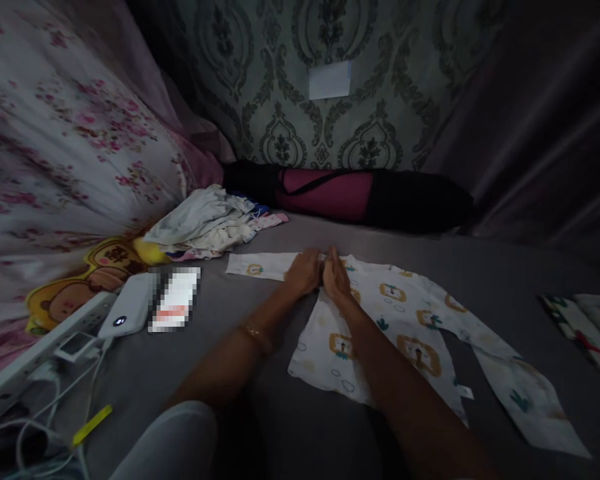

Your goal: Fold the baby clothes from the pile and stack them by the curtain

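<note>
A white child's long-sleeved shirt [375, 320] with lion and leaf prints lies spread on the grey bedsheet. One sleeve stretches out flat to the left, while the other slants down to the right. My left hand [304, 272] is closed on the left sleeve near the shoulder, its fingertips partly hidden. Right beside it, my right hand [334, 275] rests on its edge on the shirt with fingers stretched forward. The two hands nearly touch. My right forearm crosses over the shirt's body and covers part of it.
A heap of clothes [205, 223] lies behind on the left. Nearer are a phone [176, 300], a white power bank [130, 307], a power strip [45, 353] with cables and a yellow cushion [75, 293]. A black-and-maroon long bag [330, 193] lies by the wall; folded cloth [593, 327] sits right.
</note>
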{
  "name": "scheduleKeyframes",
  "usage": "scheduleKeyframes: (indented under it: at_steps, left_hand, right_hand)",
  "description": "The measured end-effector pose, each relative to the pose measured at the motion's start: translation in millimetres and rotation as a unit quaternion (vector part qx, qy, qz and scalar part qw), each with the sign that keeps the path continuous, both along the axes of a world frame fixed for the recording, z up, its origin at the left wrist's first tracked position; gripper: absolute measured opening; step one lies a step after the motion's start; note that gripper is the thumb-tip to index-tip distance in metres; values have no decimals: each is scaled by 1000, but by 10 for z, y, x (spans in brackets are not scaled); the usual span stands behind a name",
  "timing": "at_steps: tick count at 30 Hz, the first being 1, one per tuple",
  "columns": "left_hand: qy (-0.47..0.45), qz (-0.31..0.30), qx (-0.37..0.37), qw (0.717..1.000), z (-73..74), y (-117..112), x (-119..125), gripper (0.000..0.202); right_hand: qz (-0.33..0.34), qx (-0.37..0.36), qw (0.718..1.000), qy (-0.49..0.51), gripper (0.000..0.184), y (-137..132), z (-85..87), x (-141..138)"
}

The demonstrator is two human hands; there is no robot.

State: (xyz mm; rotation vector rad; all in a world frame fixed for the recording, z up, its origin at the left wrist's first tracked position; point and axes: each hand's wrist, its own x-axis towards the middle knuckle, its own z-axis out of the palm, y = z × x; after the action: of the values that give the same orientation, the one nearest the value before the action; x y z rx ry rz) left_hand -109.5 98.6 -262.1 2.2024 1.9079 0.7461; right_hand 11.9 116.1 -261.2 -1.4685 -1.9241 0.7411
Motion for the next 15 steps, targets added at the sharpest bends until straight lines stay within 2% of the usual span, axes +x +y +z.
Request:
scheduleKeyframes:
  at_steps: [2,5,10,15]
  left_hand:
    - [13,1,-36,999,-103,4,199,56]
    - [24,18,-71,997,-178,-34,224,67]
    - [1,104,-72,992,-104,-132,-81,56]
    - [10,178,-78,981,-26,-265,-607,48]
  right_hand:
    - [1,-3,1000,2,61,17,-20,-3]
    - [1,0,1000,-30,62,22,-49,-31]
    - [24,42,994,-102,61,3,-87,-88]
    - [37,64,987,-141,59,-5,-124,-106]
